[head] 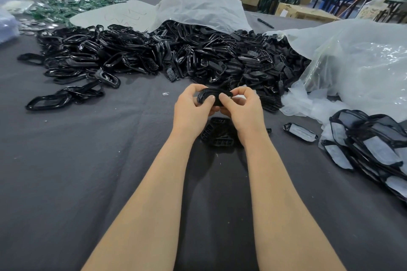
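A black plastic part [217, 94] is gripped at mid-table by 2 hands: its left end is grasped by the left hand [191, 108], its right end is pinched by the right hand [240, 108]. Open grey cloth [88, 171] is left on the near and left sides. The far side is closed off by 1 heap of black parts [154, 55], the right by 2 clear bags [363, 68] and a stack of wrapped pieces [374, 145]. 1 wrapped piece [300, 132] lies apart. 1 pen [265, 22] is seen far right.

Left grip [193, 104] and right grip [241, 105] curl close together.
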A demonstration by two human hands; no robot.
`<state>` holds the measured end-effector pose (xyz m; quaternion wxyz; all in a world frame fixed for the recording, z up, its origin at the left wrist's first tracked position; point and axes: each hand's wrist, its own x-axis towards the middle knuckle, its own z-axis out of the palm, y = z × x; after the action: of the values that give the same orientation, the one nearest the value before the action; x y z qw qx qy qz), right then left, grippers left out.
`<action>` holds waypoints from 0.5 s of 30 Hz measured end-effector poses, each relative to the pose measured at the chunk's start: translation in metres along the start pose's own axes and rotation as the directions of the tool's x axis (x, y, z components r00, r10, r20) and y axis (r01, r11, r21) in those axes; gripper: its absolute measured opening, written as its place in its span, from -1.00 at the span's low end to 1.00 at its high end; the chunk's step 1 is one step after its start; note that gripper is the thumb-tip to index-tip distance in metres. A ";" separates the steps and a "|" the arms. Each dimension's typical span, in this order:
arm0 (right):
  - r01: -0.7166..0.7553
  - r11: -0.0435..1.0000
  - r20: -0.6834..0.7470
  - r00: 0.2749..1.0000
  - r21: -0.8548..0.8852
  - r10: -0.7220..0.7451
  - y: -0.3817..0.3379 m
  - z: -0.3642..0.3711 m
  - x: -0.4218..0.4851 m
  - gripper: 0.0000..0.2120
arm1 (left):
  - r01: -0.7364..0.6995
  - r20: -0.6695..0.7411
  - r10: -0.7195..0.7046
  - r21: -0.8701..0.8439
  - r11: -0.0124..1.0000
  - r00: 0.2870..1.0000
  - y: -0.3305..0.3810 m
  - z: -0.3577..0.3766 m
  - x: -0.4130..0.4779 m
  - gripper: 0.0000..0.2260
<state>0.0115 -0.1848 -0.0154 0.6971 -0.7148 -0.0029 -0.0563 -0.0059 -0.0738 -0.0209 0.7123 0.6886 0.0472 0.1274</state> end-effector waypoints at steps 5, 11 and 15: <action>0.031 0.987 -0.032 0.999 -0.158 -0.036 0.000 0.001 0.000 -0.91 | -0.009 -0.050 0.013 0.083 0.996 0.999 -0.001 0.001 0.000 -0.79; 0.077 0.945 -0.073 0.992 -0.319 -0.105 -0.001 0.002 0.000 -0.97 | -0.034 -0.057 0.046 0.201 0.979 0.997 0.000 0.000 0.000 -0.77; 0.091 0.857 -0.247 0.937 -0.508 -0.246 -0.002 -0.018 0.006 -0.89 | 0.018 -0.127 -0.011 0.056 0.998 0.992 0.001 -0.002 0.001 -0.80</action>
<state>0.0164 -0.2031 -0.0127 0.4779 -0.8471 0.0550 -0.2258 -0.0056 -0.0716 -0.0203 0.6889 0.6988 0.1009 0.1641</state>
